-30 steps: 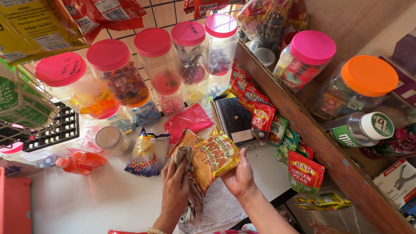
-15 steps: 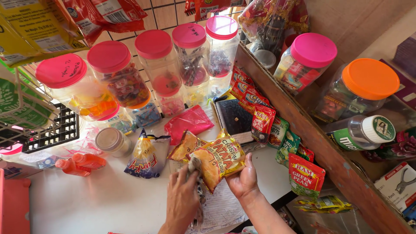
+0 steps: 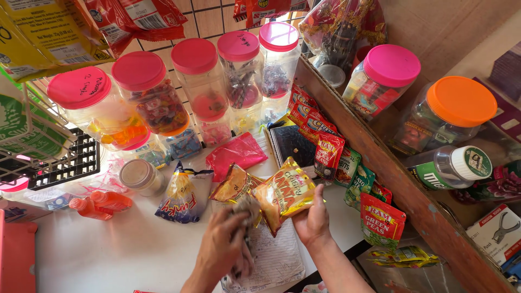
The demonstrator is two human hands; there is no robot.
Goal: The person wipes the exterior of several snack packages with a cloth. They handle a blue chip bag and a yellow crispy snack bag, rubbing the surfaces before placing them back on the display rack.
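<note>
Head view: right hand [image 3: 312, 222] grips orange snack packet [image 3: 283, 192] over white surface [image 3: 125, 249], left hand [image 3: 225, 247] closed on grey cloth [image 3: 247, 209] wiping beside it.

Row of clear candy jars [image 3: 201, 92] with pink lids along wire grid at back. Orange-lidded jar [image 3: 450, 114] and pink-lidded jar [image 3: 380, 81] beyond wooden rail [image 3: 391, 179]. Small sachets [image 3: 325, 152] lean against rail. Black notebook [image 3: 290, 144], pink bag [image 3: 236, 154], blue snack packet [image 3: 184, 195], small round tin [image 3: 138, 176] on white counter [image 3: 108, 249].

Tilted yellow-orange snack packet [image 3: 283, 192], held
</note>
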